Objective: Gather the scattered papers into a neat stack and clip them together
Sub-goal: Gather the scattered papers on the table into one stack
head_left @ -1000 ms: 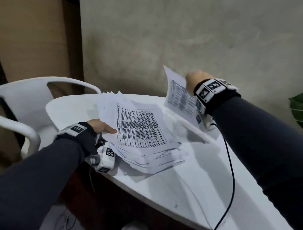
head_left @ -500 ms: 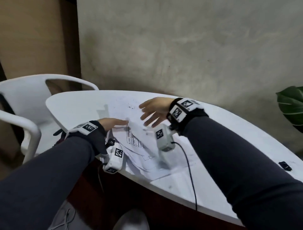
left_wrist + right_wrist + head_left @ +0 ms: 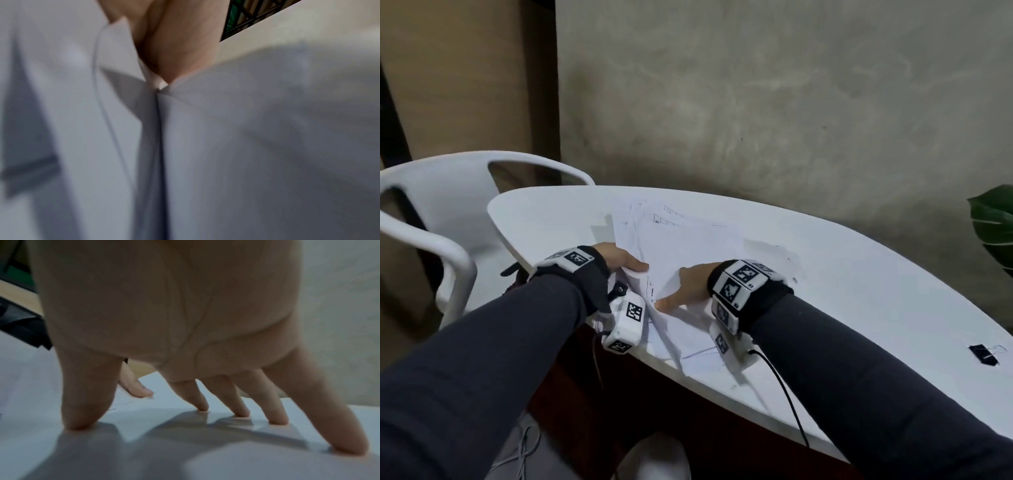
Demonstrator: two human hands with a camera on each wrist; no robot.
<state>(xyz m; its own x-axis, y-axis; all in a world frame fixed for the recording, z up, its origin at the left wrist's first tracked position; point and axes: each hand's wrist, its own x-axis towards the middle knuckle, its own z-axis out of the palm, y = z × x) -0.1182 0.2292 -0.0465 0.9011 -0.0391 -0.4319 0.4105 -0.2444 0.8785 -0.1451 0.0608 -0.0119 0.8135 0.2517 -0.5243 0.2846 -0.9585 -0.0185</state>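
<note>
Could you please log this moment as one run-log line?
left hand: grips papers edge | right hand: fingers spread, pressing papers | binder clip: untouched on table

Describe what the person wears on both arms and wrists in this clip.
Both arms are in dark grey long sleeves. The left hand and right hand are bare. Each wrist has a black strap with white blocks printed with black square markers, plus a white camera housing below. A black cable trails from the right unit.

One pile of papers, one binder clip, one chair, two hands.
</note>
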